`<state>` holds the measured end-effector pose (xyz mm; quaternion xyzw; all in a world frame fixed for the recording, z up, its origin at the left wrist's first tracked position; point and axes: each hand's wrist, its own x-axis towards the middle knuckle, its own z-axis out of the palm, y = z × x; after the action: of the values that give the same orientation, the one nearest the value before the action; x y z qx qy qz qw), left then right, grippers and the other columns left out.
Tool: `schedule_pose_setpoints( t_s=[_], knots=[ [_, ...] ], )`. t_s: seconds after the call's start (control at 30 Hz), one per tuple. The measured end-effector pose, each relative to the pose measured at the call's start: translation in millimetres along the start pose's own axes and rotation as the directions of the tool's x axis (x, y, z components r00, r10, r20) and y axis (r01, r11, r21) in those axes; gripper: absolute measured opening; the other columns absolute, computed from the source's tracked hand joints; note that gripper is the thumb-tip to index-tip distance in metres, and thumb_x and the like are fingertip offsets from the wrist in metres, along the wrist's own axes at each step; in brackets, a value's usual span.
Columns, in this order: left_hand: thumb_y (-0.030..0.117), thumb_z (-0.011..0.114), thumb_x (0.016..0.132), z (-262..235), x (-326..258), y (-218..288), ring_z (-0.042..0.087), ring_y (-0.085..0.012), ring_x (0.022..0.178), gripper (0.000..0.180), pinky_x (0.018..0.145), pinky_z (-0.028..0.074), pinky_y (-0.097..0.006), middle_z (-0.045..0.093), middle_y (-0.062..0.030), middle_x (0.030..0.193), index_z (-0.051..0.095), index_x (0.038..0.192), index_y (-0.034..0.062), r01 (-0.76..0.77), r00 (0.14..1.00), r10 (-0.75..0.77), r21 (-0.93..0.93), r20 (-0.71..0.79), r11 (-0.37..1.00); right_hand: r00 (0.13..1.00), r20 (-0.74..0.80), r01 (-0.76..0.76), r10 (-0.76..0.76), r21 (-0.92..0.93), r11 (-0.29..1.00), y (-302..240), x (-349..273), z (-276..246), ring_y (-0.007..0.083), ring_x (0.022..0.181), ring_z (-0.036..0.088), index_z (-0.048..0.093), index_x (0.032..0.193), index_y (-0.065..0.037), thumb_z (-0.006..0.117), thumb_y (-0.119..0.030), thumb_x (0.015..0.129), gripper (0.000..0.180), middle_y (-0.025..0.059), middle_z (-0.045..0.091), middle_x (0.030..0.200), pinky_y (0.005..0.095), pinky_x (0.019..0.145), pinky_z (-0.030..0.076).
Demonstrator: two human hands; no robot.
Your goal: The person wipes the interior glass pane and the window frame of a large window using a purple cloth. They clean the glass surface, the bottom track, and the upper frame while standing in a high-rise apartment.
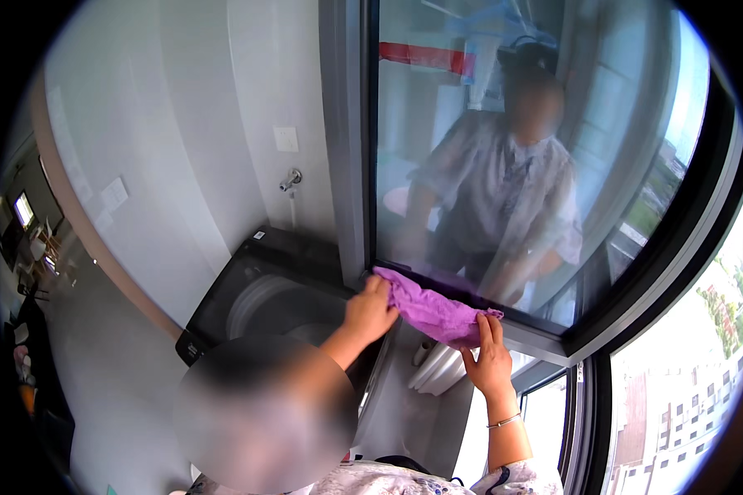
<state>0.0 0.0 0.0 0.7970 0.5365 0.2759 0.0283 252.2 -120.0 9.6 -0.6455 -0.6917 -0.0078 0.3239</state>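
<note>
A purple cloth (433,312) is stretched along the bottom of a dark-framed window pane (479,190), lying over the lower frame. My left hand (370,313) is closed on its left end, close to the upright grey frame post (351,132). At the cloth's right end, my right hand (490,361) grips it with the fingers on top and the thumb below. A thin bracelet (504,421) circles my right wrist. The glass mirrors a person in a light patterned shirt.
A black top-loading washing machine (281,289) stands left of the window, below a wall tap (291,179). White pipes (439,369) run under the frame. At the right, another window (669,412) looks onto buildings. Grey floor (128,396) stretches along the left.
</note>
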Motion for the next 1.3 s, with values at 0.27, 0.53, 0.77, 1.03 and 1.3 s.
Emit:
schedule_pose_setpoints(
  t_s=[0.27, 0.53, 0.77, 1.03, 1.3],
  knots=[
    [0.034, 0.072, 0.077, -18, -7, 16, 0.069, -0.0368, 0.087, 0.072, 0.068, 0.057, -0.046, 0.047, -0.0162, 0.14, 0.044, 0.132, -0.0019, 0.043, 0.998, -0.046, 0.065, 0.051, 0.997, 0.996, 0.08, -0.052, 0.05, 0.025, 0.998, 5, -2, -13, 0.0362, 0.114, 0.059, 0.042, 0.141, -0.009, 0.075, -0.015, 0.076, 0.073, 0.0142, 0.045, 0.142, 0.0411, 0.082, 0.054],
    [0.038, 0.073, 0.08, -23, -11, -4, 0.071, -0.033, 0.087, 0.086, 0.066, 0.057, -0.041, 0.035, -0.031, 0.148, 0.036, 0.141, -0.0099, 0.002, 0.99, -0.045, 0.299, 0.136, 0.954, 0.999, 0.034, -0.04, 0.04, 0.025, 0.999, -12, -5, -2, 0.0395, 0.113, 0.059, 0.039, 0.142, -0.008, 0.077, -0.015, 0.075, 0.078, 0.0183, 0.044, 0.143, 0.0427, 0.083, 0.054],
    [0.03, 0.08, 0.074, -26, 13, -20, 0.07, -0.034, 0.09, 0.073, 0.07, 0.058, -0.042, 0.049, -0.0279, 0.139, 0.047, 0.129, -0.0049, -0.088, 0.983, 0.043, 0.254, 0.177, 0.963, 0.998, 0.027, -0.052, 0.052, 0.009, 0.999, -8, -8, 2, 0.0411, 0.11, 0.06, 0.037, 0.144, -0.008, 0.077, -0.015, 0.075, 0.08, 0.0189, 0.04, 0.146, 0.0431, 0.083, 0.055],
    [0.024, 0.076, 0.075, -20, -3, -27, 0.069, -0.0353, 0.086, 0.06, 0.067, 0.057, -0.043, 0.055, -0.0189, 0.132, 0.049, 0.124, 0.001, -0.046, 0.999, 0.047, 0.164, -0.001, 0.985, 0.999, 0.01, -0.046, 0.046, 0.002, 0.999, -13, -4, 4, 0.0406, 0.104, 0.063, 0.039, 0.142, -0.007, 0.077, -0.016, 0.075, 0.077, 0.0197, 0.041, 0.143, 0.0432, 0.08, 0.055],
    [0.028, 0.072, 0.077, -11, -34, -6, 0.068, -0.0368, 0.09, 0.066, 0.07, 0.056, -0.044, 0.047, -0.0179, 0.142, 0.046, 0.133, 0.0024, -0.005, 1.0, 0.005, 0.016, -0.017, 1.0, 0.999, 0.003, -0.037, 0.037, -0.095, 0.995, -7, -13, -25, 0.0373, 0.11, 0.061, 0.043, 0.141, -0.012, 0.077, -0.012, 0.073, 0.076, 0.0151, 0.048, 0.139, 0.0419, 0.083, 0.055]
  ],
)
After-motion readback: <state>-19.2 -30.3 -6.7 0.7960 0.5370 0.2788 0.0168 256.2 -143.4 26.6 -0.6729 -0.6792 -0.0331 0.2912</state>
